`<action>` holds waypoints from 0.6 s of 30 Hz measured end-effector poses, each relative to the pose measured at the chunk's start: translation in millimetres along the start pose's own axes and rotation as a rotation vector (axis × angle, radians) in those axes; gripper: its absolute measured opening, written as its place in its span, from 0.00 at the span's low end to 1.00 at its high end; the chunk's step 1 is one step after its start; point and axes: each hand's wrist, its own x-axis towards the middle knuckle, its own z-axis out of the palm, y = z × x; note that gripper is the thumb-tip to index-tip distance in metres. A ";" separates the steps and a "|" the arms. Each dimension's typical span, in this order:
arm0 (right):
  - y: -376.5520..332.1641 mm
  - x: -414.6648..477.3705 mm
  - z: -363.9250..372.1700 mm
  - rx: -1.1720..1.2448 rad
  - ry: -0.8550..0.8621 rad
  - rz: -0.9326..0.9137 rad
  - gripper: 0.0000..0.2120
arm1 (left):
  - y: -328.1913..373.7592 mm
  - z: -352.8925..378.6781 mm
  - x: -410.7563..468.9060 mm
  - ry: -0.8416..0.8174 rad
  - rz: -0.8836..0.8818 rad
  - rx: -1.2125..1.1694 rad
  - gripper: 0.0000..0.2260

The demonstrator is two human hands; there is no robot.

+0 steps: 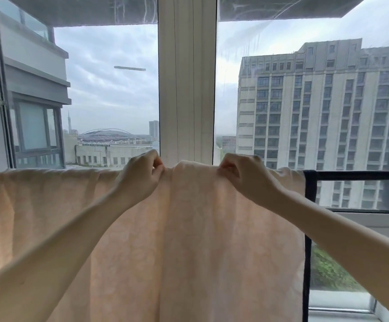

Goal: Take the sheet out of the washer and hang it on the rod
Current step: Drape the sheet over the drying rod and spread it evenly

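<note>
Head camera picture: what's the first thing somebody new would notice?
Most likely the big pale peach sheet, draped over the black rod across the lower half of the view. At its top edge, near the middle, the left hand and right hand each pinch the fabric. Behind, through the window, a tall grey building fills the upper right.

Left hand (142, 175) and right hand (242, 175) are bare, with slim bare forearms (61, 240) behind
</note>
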 end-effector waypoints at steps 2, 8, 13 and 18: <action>12.6 -2.1 -8.2 -0.028 0.035 0.068 0.04 | -8.5 -7.5 0.6 0.017 -0.023 0.031 0.04; 47.1 -10.6 -24.9 -0.127 0.056 0.259 0.04 | -19.7 -14.9 -0.1 0.058 -0.079 0.078 0.05; 7.4 -7.0 -16.1 -0.080 0.017 0.029 0.10 | 6.6 -5.1 -0.4 -0.097 0.026 -0.063 0.05; -12.7 5.3 11.8 -0.062 -0.075 -0.081 0.15 | -2.3 -10.3 4.3 -0.212 0.029 -0.148 0.07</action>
